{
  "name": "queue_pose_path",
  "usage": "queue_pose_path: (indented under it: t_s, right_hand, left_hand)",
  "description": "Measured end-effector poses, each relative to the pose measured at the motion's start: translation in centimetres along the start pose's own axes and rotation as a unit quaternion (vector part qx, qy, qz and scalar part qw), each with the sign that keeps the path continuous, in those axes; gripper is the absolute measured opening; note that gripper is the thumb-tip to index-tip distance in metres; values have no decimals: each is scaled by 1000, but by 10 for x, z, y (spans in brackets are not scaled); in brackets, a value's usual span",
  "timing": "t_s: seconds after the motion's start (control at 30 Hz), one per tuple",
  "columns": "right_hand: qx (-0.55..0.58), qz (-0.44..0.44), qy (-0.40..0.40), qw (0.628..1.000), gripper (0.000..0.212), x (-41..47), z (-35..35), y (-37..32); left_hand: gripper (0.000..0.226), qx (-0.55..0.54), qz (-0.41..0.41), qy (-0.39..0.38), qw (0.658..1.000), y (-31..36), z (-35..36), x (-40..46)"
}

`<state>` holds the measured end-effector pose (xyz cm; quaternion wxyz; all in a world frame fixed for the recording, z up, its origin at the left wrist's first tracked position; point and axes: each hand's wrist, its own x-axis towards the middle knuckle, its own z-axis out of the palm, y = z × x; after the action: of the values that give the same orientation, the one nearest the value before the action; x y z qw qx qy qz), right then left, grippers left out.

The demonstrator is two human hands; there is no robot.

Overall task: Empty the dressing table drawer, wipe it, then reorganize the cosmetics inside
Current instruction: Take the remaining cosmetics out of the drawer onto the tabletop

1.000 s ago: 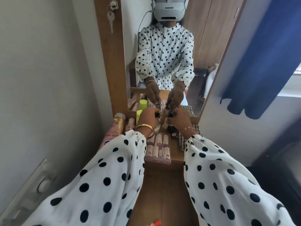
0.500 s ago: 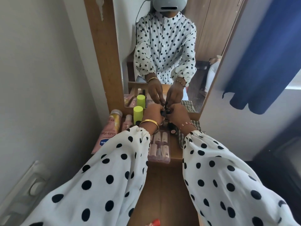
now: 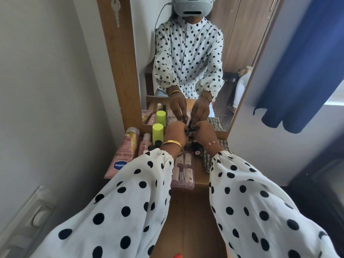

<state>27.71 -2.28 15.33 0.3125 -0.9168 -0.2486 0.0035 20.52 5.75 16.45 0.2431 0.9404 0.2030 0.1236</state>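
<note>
You hold a small dark tube point(image 3: 190, 129) between your two hands, up by the bottom of the mirror point(image 3: 242, 53). A second ago your hands were a little apart, with a dark piece in each. Now they are pressed close together, so it looks like you are closing the tube or pushing its cap on. I think that means this one is almost ready to go back in its place.

The tube sits right at your fingertips. Your left hand point(image 3: 176, 134) has its fingers curled tight on one end. Your right hand point(image 3: 203, 134) has its fingers pinched on the other end. The two hands touch in the middle, and they hide most of the tube.

Just below your wrists lies a clear case point(image 3: 183, 172) of pink sticks. To the left stands a green bottle point(image 3: 157, 133), then a pink tube point(image 3: 123, 153) lying flat. A checked cloth point(image 3: 210, 155) lies under your right wrist. All of it rests on the table point(image 3: 201, 174).
</note>
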Motion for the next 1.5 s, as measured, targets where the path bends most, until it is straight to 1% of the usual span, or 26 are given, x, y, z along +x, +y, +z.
queue_pose_path:
  t_s: [0.2,0.33,0.53,0.77,0.93,1.03,1.1,1.2,1.27,1.33,1.37,1.43,1.5]
  right_hand:
    - [0,2,3,1000,21,0,1,0]
    - [26,10,-3,1000,21,1,0,-1]
    - [21,14,-19,999,20,2,-3,2]
    - [24,16,-13,1000,19,-6,-5,3]
    - [118,46,20,992,20,-29,-10,4]
    - [183,56,53,980,19,-55,-15,2]
    - [199,50,63,977,17,-77,-14,0]
    - [200,38,28,979,14,-115,-4,-3]
    - [202,30,7,979,13,-142,7,-3]
    - [200,22,-10,980,13,-163,19,0]
    - [199,24,-24,979,12,-171,26,2]
    - [177,22,-77,981,9,-187,40,4]
    - [86,-10,-173,981,9,-197,54,7]
  left_hand:
    - [27,-20,-9,-5,1000,2,1,0]
    - [28,-5,-10,-16,1000,-3,6,-2]
    - [27,-17,10,-6,1000,-7,9,-6]
    - [22,-40,17,10,999,-9,8,-13]
    - [30,-118,-2,47,992,-14,6,-28]
    - [29,-160,0,63,985,-17,-1,-47]
    - [26,-194,1,65,979,-20,-5,-68]
    - [22,-225,-8,63,972,-31,-5,-109]
    - [21,-240,-21,77,967,-41,0,-139]
    - [19,-253,-50,92,962,-53,9,-165]
    - [18,-253,-69,86,961,-59,14,-176]
    - [17,-244,-100,62,962,-73,23,-195]
    - [16,-231,-122,47,964,-87,29,-209]
